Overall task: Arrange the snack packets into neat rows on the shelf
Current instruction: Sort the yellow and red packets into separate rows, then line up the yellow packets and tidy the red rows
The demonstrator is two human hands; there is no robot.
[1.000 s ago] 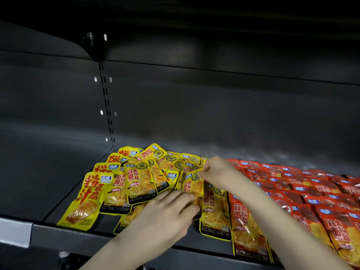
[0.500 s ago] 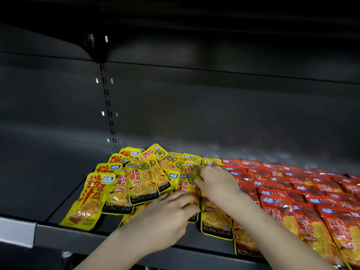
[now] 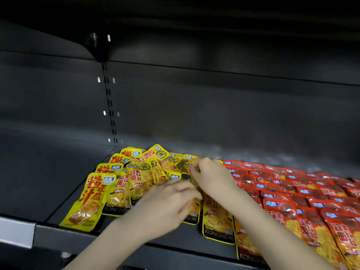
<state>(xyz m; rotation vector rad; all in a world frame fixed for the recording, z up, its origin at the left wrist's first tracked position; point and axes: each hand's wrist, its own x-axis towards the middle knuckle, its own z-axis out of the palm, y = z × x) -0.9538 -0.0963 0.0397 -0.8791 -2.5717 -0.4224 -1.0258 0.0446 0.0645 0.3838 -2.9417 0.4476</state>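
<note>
A heap of yellow foil snack packets (image 3: 140,180) lies lower centre-left on the dark metal shelf (image 3: 64,191), rows of red foil snack packets (image 3: 292,191) just right of it

In front of me rises the dark grey back panel (image 3: 224,114), matte, with pale scuffing (image 3: 253,155) low down along its foot. A slotted upright (image 3: 110,106) runs up it, paired slots in a column, with small bright holes (image 3: 99,79) on either side. At its top a black bracket (image 3: 95,45) curves out under the upper shelf (image 3: 194,30), whose underside lies in deep shadow. To my left is the neighbouring bay (image 3: 48,172), just as dark, and a pale grey label strip (image 3: 15,232) caps its front edge.
</note>
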